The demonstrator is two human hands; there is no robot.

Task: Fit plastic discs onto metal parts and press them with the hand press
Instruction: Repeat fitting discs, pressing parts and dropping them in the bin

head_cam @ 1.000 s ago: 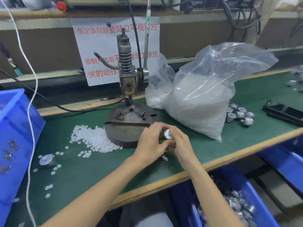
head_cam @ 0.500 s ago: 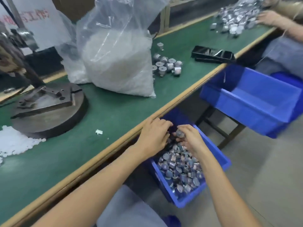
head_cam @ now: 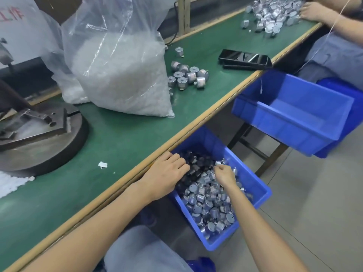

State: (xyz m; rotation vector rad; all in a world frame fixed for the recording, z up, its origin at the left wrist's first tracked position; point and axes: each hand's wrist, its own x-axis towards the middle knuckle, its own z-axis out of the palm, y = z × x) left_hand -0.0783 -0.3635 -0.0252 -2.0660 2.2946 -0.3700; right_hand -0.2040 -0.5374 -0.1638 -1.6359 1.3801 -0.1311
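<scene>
A green-topped counter point(head_cam: 125, 134) with a pale wooden front edge carries the round dark metal press base point(head_cam: 39, 146) at the left, with loose white plastic discs point(head_cam: 9, 183) heaped beside it. A clear plastic bag point(head_cam: 121, 75) of white discs stands mid-counter. Just right of the bag sits a cluster of small silver cylindrical metal parts point(head_cam: 186, 75). Further right lie flat black trays point(head_cam: 245, 59). A larger heap of silver parts point(head_cam: 275, 14) lies at the far end. A white scrap point(head_cam: 102, 164) lies near the front edge.

Bright even light, wide-angle warp, slight blur.
</scene>
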